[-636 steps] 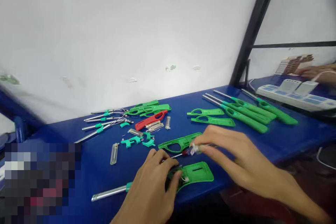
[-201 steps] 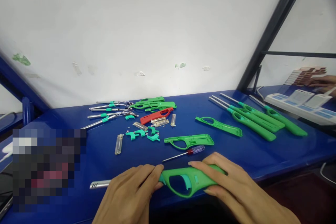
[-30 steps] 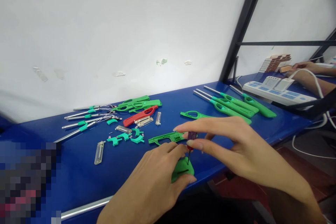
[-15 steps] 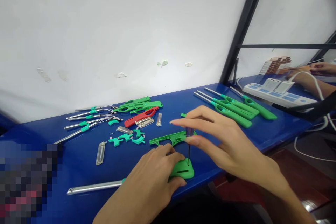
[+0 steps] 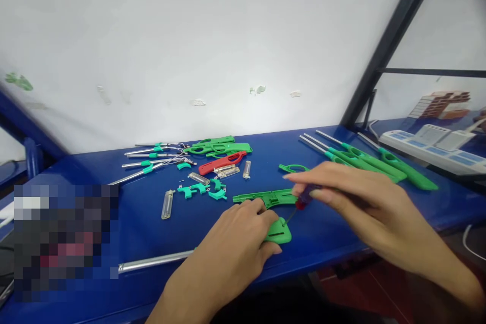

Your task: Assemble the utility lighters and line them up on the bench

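The clearest change is in the screwdriver (image 5: 302,199): half a second ago it stood almost upright over the butt of the lighter (image 5: 279,233), and now it leans well over, its handle toward the right of the frame and its thin shaft slanting down leftward to the far corner of that butt. The tip meets, or nearly meets, what looks like a screw hole there; I cannot tell whether it is seated. My judgement is that a driver tilted this far is off the hole's line and would need straightening before it could turn a screw cleanly, so the fastening seems unsettled at this instant. The right hand (image 5: 353,202) pinches the screwdriver's handle between thumb and fingers. The left hand (image 5: 239,238) is wrapped over the lighter, thumb along the near side, pressing it to the counter (image 5: 144,228) just below the middle of the frame. The lighter's long axis runs across the view with only a slight rise to the right: the metal tube (image 5: 157,260) points to the lower left, while the butt, with its dark slot facing up, points right. Behind it, just beyond the left hand's fingers, a green half shell (image 5: 271,198) lies nearly parallel, partly hidden by both hands.
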A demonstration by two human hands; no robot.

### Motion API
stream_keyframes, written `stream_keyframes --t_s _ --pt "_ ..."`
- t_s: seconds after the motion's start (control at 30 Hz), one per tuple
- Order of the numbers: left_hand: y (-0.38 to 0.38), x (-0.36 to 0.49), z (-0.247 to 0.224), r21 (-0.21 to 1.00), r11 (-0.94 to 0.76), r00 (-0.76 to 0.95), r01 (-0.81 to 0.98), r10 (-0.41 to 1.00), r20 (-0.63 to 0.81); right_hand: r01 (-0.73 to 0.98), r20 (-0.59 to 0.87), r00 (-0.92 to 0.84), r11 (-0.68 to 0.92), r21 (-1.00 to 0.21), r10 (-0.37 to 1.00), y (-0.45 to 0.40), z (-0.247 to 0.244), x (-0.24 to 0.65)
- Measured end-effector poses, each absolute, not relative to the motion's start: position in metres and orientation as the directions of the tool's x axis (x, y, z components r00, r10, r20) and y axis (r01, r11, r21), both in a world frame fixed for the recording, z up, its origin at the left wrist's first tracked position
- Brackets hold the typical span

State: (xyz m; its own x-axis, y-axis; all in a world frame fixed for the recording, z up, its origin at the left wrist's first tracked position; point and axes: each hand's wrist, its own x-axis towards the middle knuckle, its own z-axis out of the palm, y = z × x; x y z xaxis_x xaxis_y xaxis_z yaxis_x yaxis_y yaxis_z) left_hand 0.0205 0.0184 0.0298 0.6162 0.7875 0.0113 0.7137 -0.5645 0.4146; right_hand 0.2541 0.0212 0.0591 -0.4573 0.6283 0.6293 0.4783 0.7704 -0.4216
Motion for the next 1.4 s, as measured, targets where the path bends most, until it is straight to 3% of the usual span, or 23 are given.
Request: stream_keyframes --t_s 0.17,0.3,0.4,0.6,0.73,0.83,0.93,1.03,1.13,1.3,1.4 --pt "0.016 0.021 0.035 0.419 -0.547 0.611 0.724 0.791 -0.022 0.567 0.683 -0.393 0.747 -0.348 0.616 0.021 0.058 0.254" --pt "0.016 0.021 0.034 0.435 -0.541 0.609 0.720 0.793 -0.023 0.496 0.598 -0.489 0.766 -0.409 0.636 0.016 0.060 0.256" --pt "0.016 0.020 0.031 0.442 -0.557 0.618 0.703 0.786 0.009 0.465 0.611 -0.473 0.769 -0.439 0.635 0.017 0.059 0.255" --pt "0.016 0.018 0.028 0.423 -0.564 0.610 0.709 0.792 0.036 0.558 0.660 -0.400 0.741 -0.374 0.635 0.018 0.058 0.254" --pt "0.016 0.018 0.029 0.429 -0.569 0.616 0.702 0.787 0.037 0.474 0.620 -0.504 0.793 -0.383 0.601 0.018 0.060 0.256" --pt "0.016 0.019 0.032 0.446 -0.554 0.612 0.702 0.791 0.020 0.413 0.675 -0.457 0.810 -0.417 0.580 0.021 0.058 0.252" --pt "0.015 0.020 0.035 0.447 -0.546 0.609 0.709 0.793 0.002 0.481 0.731 -0.381 0.797 -0.366 0.566 0.021 0.055 0.249" --pt "0.014 0.020 0.035 0.425 -0.560 0.615 0.711 0.789 0.009 0.540 0.698 -0.430 0.783 -0.309 0.573 0.020 0.053 0.251" --pt "0.014 0.020 0.034 0.409 -0.571 0.618 0.712 0.786 0.021 0.504 0.666 -0.465 0.793 -0.343 0.583 0.022 0.050 0.251" --pt "0.015 0.019 0.033 0.404 -0.574 0.617 0.712 0.787 0.031 0.533 0.749 -0.348 0.776 -0.336 0.564 0.027 0.048 0.245" --pt "0.015 0.019 0.033 0.406 -0.573 0.615 0.712 0.788 0.034 0.536 0.710 -0.416 0.784 -0.313 0.568 0.025 0.050 0.248"
